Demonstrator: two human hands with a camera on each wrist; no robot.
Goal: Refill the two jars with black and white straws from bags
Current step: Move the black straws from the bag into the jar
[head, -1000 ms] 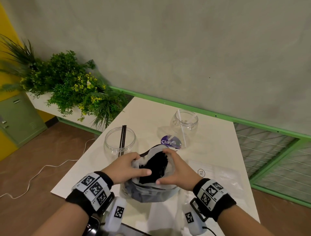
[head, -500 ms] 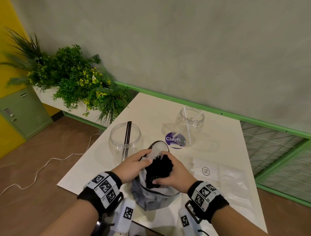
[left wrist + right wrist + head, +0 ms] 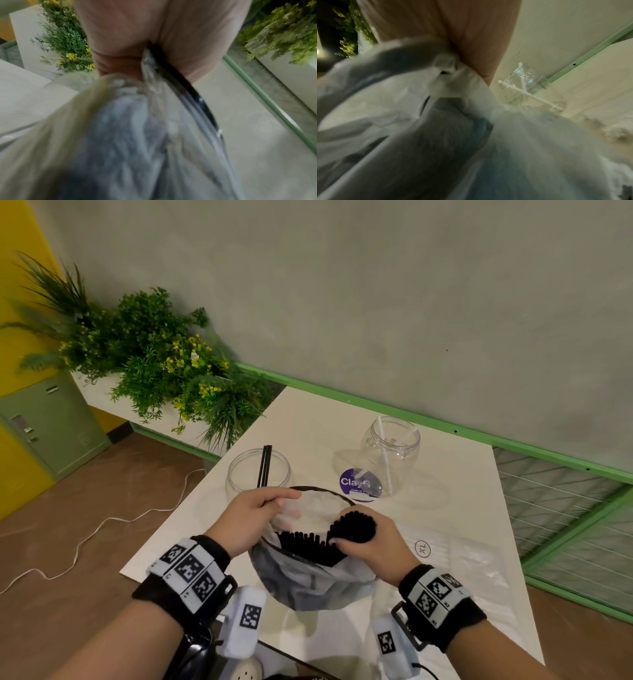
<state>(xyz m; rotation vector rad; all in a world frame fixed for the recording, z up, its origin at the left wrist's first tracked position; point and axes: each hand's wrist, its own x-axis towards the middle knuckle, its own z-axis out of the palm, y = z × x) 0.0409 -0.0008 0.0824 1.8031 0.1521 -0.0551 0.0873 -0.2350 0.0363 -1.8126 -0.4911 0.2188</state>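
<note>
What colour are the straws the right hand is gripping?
Black; the straw bundle in the right hand shows best in the head view.

A round purple sticker (image 3: 360, 483) on the white table (image 3: 308, 419), seen partly through the clear jar (image 3: 391, 453) standing at its edge, reads "Clay" in white, its smaller line illegible. A circled "XL" mark (image 3: 422, 548) is printed on the flat clear bag (image 3: 472, 559) to the right.

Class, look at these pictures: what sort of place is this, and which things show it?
Probably a café or canteen corner: a white table by a grey wall, clear jars for straws, and a planter of greenery.
</note>
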